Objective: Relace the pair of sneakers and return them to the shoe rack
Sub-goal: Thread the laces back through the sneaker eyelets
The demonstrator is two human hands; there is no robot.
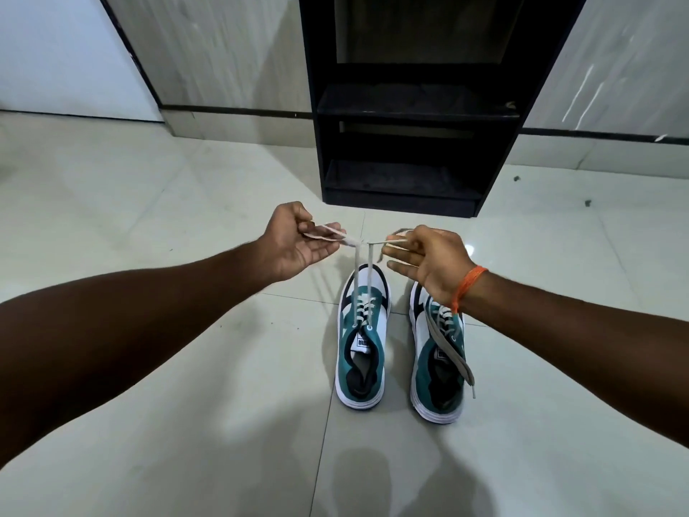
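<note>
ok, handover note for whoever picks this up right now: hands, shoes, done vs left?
Left hand: pinching one loop of the left sneaker's lace, raised above the shoe.
Right hand: pinching the other loop; the knot sits between the hands.
Left sneaker: on the floor tiles, laced through the eyelets, bow being tied.
Right sneaker: beside it on the floor, partly laced, loose lace end trailing over the collar, not tied.
Shoe rack: straight ahead, visible shelves hold no shoes.
Left: finish this bow, lace and tie the right sneaker, put both on the rack.
</note>
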